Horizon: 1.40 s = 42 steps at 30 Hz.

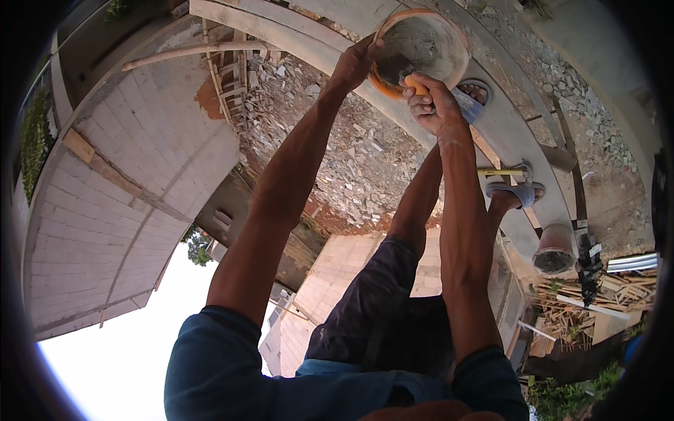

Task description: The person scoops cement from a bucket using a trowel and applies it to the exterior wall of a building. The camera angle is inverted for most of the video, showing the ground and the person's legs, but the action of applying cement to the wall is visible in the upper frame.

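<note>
At the top of the view, an orange-rimmed bucket (460, 49) leans with its mouth toward me. Grey, mortar-like residue coats its inside, and a darker patch lies at the near left. My left hand (354, 64) is closed on the bucket's left rim. In my right hand (437, 105), the fingers wrap round the orange handle of a trowel (415, 85) at the bucket's near edge. The trowel's blade is hard to make out against the dark mix.
My sandalled feet (523, 194) stand on long planks (509, 140) above rubble (351, 161). Near the right foot lies a yellow-handled tool (500, 172). A second bucket (554, 249) stands at the planks' near end. Block walls (126, 189) rise left; scrap wood (576, 302) lies right.
</note>
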Motion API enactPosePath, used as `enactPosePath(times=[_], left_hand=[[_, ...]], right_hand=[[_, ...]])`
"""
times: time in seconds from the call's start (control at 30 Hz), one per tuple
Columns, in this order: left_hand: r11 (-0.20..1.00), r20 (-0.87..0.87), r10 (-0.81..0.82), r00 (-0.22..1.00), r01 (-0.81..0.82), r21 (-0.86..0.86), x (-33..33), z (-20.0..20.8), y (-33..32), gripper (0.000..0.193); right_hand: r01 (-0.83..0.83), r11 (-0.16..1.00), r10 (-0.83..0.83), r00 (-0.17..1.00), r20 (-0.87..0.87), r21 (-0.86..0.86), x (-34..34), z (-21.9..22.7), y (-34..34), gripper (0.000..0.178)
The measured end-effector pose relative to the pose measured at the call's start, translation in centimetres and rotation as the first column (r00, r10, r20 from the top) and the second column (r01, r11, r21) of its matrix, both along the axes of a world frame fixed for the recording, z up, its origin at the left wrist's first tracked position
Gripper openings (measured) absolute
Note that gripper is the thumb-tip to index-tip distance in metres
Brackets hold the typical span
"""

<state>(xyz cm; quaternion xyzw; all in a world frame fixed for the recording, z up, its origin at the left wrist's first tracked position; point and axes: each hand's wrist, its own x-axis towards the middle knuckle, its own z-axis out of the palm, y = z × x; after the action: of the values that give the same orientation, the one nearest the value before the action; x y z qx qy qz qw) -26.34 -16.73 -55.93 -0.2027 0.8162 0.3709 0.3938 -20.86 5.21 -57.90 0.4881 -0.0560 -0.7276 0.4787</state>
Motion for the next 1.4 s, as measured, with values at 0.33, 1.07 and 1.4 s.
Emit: enactPosePath(times=[0.33,1.07,1.4], left_hand=[[0.994,-0.026,0.095,0.995,-0.094,0.047,1.0,-0.5,-0.7,0.062],[0.994,-0.206,-0.108,0.973,0.100,-0.051,1.2,0.7,2.0,0.065],[0.984,-0.100,-0.165,0.981,0.157,-0.084,0.4,-0.6,1.0,0.065]], right_hand=[[0.025,-0.043,0.998,0.036,0.042,0.999,2.2,3.1,1.3,0.029],[0.023,0.072,0.860,-0.508,-0.050,0.997,1.0,-4.1,1.5,0.025],[-0.432,0.709,0.639,0.728,-0.248,0.557,-0.4,3.1,2.9,0.031]])
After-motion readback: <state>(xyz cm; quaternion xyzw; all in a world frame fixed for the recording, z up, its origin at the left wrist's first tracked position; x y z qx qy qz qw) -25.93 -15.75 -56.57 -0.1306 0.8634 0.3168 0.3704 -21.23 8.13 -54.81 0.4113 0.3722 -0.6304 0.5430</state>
